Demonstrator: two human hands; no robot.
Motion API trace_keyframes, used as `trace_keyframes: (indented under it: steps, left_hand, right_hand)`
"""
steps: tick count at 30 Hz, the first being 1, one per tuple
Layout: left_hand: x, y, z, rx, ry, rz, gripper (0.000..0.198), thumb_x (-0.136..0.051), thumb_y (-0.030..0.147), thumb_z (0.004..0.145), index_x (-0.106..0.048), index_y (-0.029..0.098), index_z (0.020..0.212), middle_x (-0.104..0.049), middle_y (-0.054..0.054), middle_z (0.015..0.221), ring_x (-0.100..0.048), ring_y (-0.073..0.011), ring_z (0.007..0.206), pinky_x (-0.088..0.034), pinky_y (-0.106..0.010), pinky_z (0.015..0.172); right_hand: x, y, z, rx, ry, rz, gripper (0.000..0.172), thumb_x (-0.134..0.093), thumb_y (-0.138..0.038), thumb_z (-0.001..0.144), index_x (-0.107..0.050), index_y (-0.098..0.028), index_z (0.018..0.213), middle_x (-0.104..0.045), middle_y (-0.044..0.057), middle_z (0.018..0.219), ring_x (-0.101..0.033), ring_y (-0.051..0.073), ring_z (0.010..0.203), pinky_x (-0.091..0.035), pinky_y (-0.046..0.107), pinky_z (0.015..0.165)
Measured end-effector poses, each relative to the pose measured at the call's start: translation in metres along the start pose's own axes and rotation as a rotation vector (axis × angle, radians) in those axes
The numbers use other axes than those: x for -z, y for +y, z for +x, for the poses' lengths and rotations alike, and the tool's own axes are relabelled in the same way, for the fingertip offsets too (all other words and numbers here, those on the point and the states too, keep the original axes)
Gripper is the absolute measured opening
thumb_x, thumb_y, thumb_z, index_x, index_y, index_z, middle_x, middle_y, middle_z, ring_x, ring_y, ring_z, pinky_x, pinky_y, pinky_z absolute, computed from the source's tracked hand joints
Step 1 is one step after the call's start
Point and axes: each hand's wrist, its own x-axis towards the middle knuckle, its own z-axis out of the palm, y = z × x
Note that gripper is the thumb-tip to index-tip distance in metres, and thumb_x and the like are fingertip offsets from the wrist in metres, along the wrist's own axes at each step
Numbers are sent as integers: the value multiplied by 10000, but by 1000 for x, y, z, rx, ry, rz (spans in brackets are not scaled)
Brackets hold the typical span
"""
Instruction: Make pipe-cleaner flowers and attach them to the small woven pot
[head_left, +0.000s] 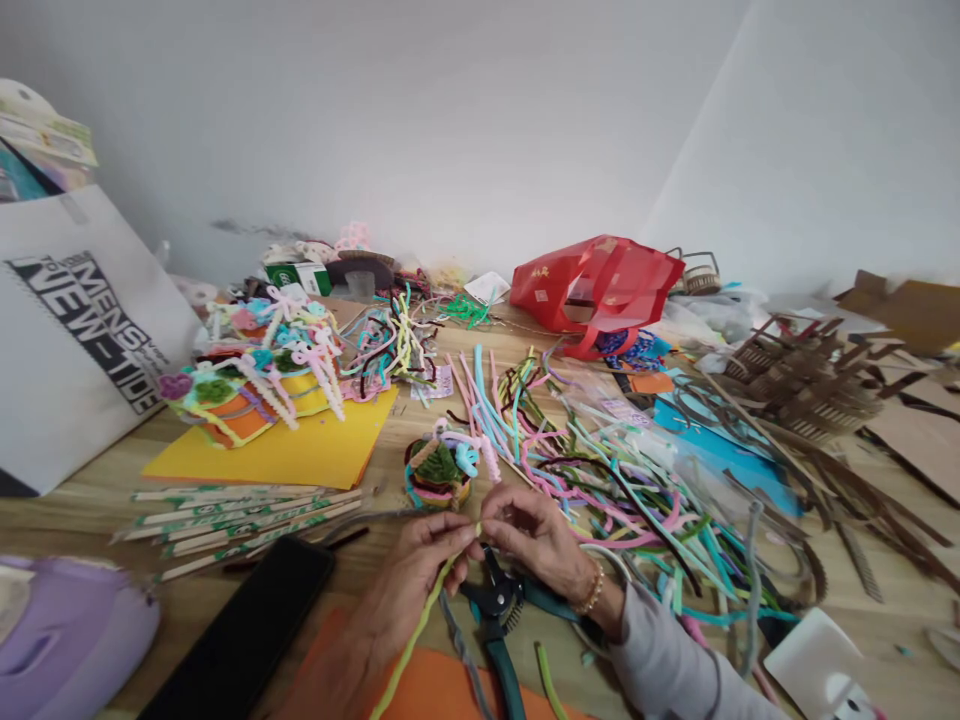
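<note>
My left hand (424, 565) pinches a yellow pipe cleaner (414, 634) near its upper end, and the rest of it trails down toward me. Fingertips of my right hand (536, 540) close on the same end, touching the left fingertips. Just beyond my hands stands a small fuzzy pipe-cleaner ornament (437, 466) in green, pink and blue. Below them lie pruning shears (499, 602) with dark green handles, partly hidden by my right hand. A grey twisted pipe cleaner (461, 650) runs beside the shears over orange sheets (435, 685).
Loose coloured pipe cleaners (600, 480) spread to the right. Wrapped sticks (247, 520) and a black phone (247, 630) lie left. Finished ornaments (262, 370) rest on yellow sheets (330, 445). Farther back are a red bag (555, 285) and brown woven baskets (810, 375).
</note>
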Motion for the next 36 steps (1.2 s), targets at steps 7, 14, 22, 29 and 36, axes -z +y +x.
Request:
trace_keyframes:
  steps: [7,14,22,29,36]
  left_hand:
    - [1,-6,5,-85,40,116,230,-699,357,655,-621,145,700,-658,-16,596,-507,-95,417,-378,-206,411]
    - [-7,-6,-5,-345,158,519,154,-558,261,780,-560,188,645,-604,19,579,-545,-114,447,-407,-221,487]
    - [-2,-11,-9,-652,161,937,189,-511,174,841,-607,214,683,-614,-15,659,-594,-149,622,-398,-232,627]
    - [-2,-13,-5,-598,213,862,169,-584,174,779,-594,220,616,-596,10,580,-523,-134,523,-363,-231,560]
    - [-1,-7,-8,-579,130,1039,170,-518,145,800,-554,203,644,-592,3,620,-558,-145,582,-351,-242,582]
  right_hand:
    - [-1,4,0,-56,-24,56,302,-616,-443,842,-599,-145,796,-519,-4,650,-424,92,552,-337,208,498]
    - [-4,3,0,-96,1,80,336,-618,-477,829,-553,-154,764,-483,-29,595,-407,81,512,-325,197,474]
    - [-4,8,1,-114,5,74,309,-619,-442,840,-550,-150,769,-487,-38,580,-413,74,496,-318,193,466]
    - [-4,2,0,-121,-5,92,349,-634,-484,817,-552,-150,756,-482,-38,575,-412,73,494,-327,192,463]
    - [0,3,1,-178,-79,106,347,-650,-482,808,-582,-144,764,-515,-35,561,-445,69,461,-357,190,459]
